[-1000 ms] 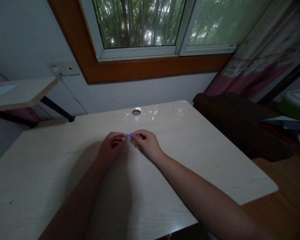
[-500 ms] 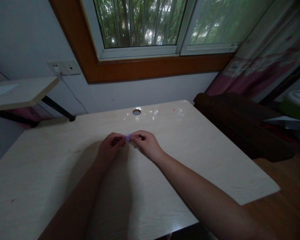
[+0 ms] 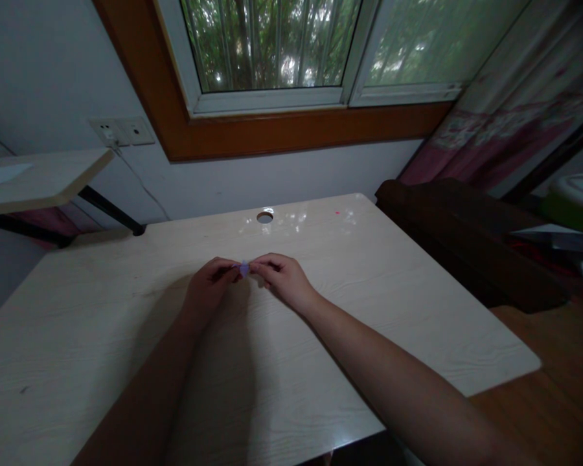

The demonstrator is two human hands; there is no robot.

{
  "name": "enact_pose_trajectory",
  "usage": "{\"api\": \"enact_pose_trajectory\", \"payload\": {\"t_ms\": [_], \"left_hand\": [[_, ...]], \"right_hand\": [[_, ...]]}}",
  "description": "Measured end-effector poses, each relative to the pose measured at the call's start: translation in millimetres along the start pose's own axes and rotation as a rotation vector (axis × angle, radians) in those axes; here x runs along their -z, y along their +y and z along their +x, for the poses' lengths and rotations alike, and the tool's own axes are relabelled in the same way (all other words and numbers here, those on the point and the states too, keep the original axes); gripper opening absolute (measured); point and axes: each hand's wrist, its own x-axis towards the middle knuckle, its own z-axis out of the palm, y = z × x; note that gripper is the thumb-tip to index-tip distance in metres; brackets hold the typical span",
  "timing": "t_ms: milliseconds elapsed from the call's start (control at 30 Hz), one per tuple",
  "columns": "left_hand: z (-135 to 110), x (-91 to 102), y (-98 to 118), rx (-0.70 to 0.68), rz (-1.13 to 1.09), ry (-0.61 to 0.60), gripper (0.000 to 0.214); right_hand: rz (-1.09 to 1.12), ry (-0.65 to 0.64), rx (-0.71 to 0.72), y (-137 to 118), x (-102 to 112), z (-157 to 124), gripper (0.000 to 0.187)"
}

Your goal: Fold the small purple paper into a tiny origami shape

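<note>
A small light-purple piece [image 3: 244, 268], too small for me to tell its kind, is held between both hands above the middle of the desk [image 3: 379, 285]. My left hand [image 3: 212, 282] pinches its left side with thumb and fingertips. From the other side, my right hand [image 3: 282, 272] pinches it too, thumb against fingers. The fingertips hide most of the piece, and only its middle shows in the gap between them. Both forearms reach in from the near edge, and a shadow lies on the desktop under the left arm.
A round cable hole [image 3: 265, 218] is cut near the desk's back edge, and a tiny pink speck [image 3: 337, 213] lies to its right. On the left a raised shelf [image 3: 53, 175] stands on black legs. Dark brown wooden furniture [image 3: 457, 239] borders the right side.
The purple piece has shifted very slightly left and turned a little between the fingertips. Both hands keep nearly the same place and grip.
</note>
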Motion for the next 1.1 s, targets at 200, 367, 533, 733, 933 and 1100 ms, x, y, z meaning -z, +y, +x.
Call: {"api": "enact_pose_trajectory", "payload": {"t_ms": [200, 367, 533, 733, 933, 1100], "left_hand": [[1.2, 0.2, 3.0, 0.043, 0.009, 0.013, 0.012], [1.9, -0.5, 0.9, 0.035, 0.012, 0.005, 0.012], [1.0, -1.0, 0.0, 0.059, -0.020, 0.002, 0.019], [1.1, -1.3, -6.3, 0.059, -0.063, -0.007, 0.024], [1.4, -1.1, -9.6, 0.029, -0.083, -0.023, 0.024], [1.0, -0.2, -6.3, -0.001, -0.077, -0.026, 0.019]], "right_hand": [[0.072, 0.073, -0.001, 0.8, -1.1, -0.4, 0.024], [0.013, 0.084, 0.047, 1.2, -0.5, -1.7, 0.024], [-0.112, 0.118, 0.118, -3.9, 0.6, -4.6, 0.024], [-0.211, 0.121, 0.171, -7.7, 1.2, -5.8, 0.023], [-0.202, 0.112, 0.160, -6.1, 0.2, -6.0, 0.021], [-0.215, 0.086, 0.153, -7.0, 0.6, -6.1, 0.021]]}}
